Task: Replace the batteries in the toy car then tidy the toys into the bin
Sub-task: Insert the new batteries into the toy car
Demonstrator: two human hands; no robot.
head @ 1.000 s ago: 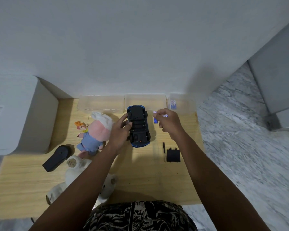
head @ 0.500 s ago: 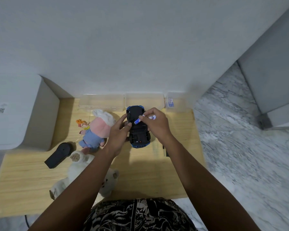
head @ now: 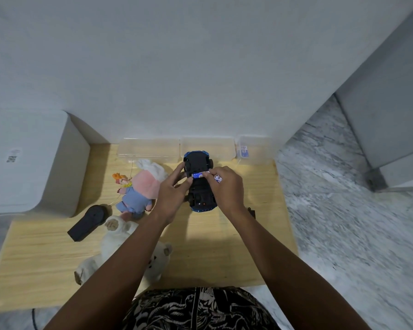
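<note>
Toy car (head: 202, 182) lies belly-up on the wooden desk (head: 224, 246), nose toward the row of clear bins (head: 150, 150) at the wall, its black underside facing the camera. Around it wait the things to be tidied later: a white teddy (head: 119, 244) near the front edge, a pink-and-blue plush doll (head: 142, 186) to the left, and a black remote (head: 87, 221) beside them.

The left hand (head: 171, 194) braces the car's left flank, fingers curled against the body and thumb reaching toward the middle. The right hand (head: 224, 186) comes in from the other side, its fingertips pinching a blue battery (head: 199, 175) laid crosswise over the underside, with what look like spare batteries (head: 218, 178) tucked between its other fingers.

The step in hand seems to be seating this cell in the open bay. To do it well, the left hand should keep the car from rocking while the right sets the flat end against the spring first, then presses the other end down until it sits level. Polarity marks are too small to read here, so they need checking. The tucked spares could slip out during the push.
</note>
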